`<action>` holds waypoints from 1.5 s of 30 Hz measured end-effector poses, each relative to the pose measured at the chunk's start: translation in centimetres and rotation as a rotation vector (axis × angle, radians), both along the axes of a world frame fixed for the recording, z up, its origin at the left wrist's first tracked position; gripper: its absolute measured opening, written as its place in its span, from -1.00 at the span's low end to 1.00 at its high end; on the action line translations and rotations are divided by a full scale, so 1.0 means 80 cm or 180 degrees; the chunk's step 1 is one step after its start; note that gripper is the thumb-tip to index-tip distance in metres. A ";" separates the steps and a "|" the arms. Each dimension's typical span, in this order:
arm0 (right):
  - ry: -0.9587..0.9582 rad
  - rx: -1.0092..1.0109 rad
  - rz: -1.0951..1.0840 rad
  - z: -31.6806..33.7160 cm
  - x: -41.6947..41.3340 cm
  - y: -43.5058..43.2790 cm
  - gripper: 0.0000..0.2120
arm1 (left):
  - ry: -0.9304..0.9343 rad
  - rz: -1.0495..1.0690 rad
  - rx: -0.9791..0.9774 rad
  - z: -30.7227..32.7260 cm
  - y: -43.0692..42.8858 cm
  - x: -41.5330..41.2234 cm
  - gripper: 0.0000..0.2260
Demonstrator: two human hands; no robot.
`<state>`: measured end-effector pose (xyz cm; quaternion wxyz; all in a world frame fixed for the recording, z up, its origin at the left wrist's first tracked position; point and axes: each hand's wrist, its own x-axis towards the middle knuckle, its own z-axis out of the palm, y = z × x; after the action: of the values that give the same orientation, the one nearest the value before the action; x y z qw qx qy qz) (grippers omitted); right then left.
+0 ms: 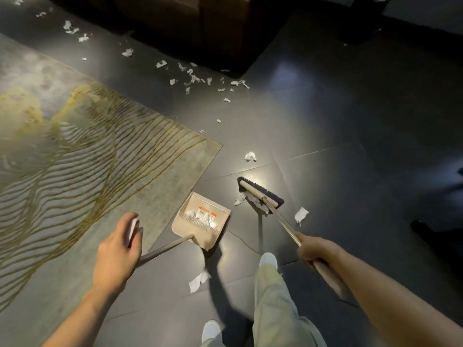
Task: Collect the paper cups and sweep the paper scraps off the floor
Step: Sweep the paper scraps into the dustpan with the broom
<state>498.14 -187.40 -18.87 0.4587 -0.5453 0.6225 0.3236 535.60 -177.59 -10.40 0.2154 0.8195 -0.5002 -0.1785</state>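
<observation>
My right hand [314,251] grips the long handle of a broom; its dark-bristled head [260,192] rests on the grey tiles with white paper scraps [240,199] against it. A beige dustpan [200,230] stands just left of the broom with a few scraps inside. Its handle runs back to my left hand [117,249], which curls round the handle's end; something white shows between the fingers, and I cannot tell what it is. Loose scraps lie beyond the broom [250,156], to its right [301,214] and by my feet [199,280]. Several more are strewn farther off [195,78].
A grey rug with gold lines [75,151] covers the floor on the left, its corner next to the dustpan. A dark sofa [190,26] stands at the back, with scraps along its base. My legs and white shoes [268,260] are below the broom.
</observation>
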 end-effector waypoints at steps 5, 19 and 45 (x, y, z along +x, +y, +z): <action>0.0009 0.0108 -0.0110 0.017 0.005 0.139 -0.26 | 0.0002 -0.0478 0.0108 -0.023 0.064 0.028 -0.74; -0.0033 -0.0598 -0.1871 0.063 -0.064 0.208 -0.27 | -0.0039 -0.0832 0.0125 -0.012 0.125 0.021 -0.73; -0.0490 -0.0767 -0.1345 0.053 -0.035 -0.103 -0.66 | 0.0030 0.0043 0.0316 0.019 -0.027 -0.068 -0.73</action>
<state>495.32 -195.62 -14.61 0.4939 -0.4770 0.7199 0.1015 530.15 -179.72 -8.85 0.1780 0.8317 -0.4841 -0.2054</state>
